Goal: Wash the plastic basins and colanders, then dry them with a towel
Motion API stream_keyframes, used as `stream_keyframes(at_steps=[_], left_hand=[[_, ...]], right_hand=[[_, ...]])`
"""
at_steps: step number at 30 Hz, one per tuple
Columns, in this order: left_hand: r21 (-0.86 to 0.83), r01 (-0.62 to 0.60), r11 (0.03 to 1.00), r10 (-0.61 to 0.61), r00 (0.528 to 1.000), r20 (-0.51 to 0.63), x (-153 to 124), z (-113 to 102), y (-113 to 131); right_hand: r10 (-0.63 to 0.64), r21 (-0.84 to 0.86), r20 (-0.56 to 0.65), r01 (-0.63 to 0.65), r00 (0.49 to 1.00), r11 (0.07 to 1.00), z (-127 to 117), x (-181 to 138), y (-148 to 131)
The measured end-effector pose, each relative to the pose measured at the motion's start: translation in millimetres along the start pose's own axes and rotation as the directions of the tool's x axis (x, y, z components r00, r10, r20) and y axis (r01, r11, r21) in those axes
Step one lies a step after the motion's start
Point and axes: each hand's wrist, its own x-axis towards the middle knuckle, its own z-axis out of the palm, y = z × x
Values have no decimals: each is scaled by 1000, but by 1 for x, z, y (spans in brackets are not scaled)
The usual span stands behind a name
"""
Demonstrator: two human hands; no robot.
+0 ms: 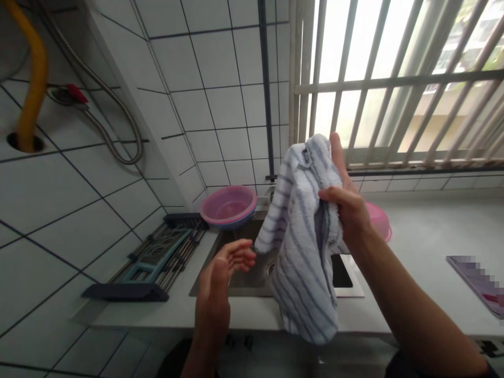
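My right hand [348, 202] is raised above the sink [252, 278] and grips a white towel with grey-blue stripes [303, 247], which hangs down in front of the counter edge. My left hand [222, 273] is lower and to the left of the towel, palm turned up, fingers slightly curled and apart, holding nothing. It sits a short way from the towel's left edge without touching it.
A pink basin [228, 206] rests at the sink's far left corner; another pink basin [380, 220] shows behind my right wrist. A dark dish rack [157, 257] lies left of the sink. A booklet [480, 281] lies on the white counter [425, 247]. Barred window behind.
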Motion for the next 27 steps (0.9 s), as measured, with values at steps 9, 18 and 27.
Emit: stream_keyframes(at_steps=[9,18,27], left_hand=[[-19,272,962,-251,911,329,49,36,-26],[-405,462,789,-254,845,470,61,61,-39],[-251,123,960,-83,983,162,119,-4,16]], right_hand=[[-22,0,-31,22,999,1000,-6,-9,-9],[-9,-33,-79,7,997,999,-8,-15,-4],[-27,-677,-128,-68,991,733,-107,7,-25]])
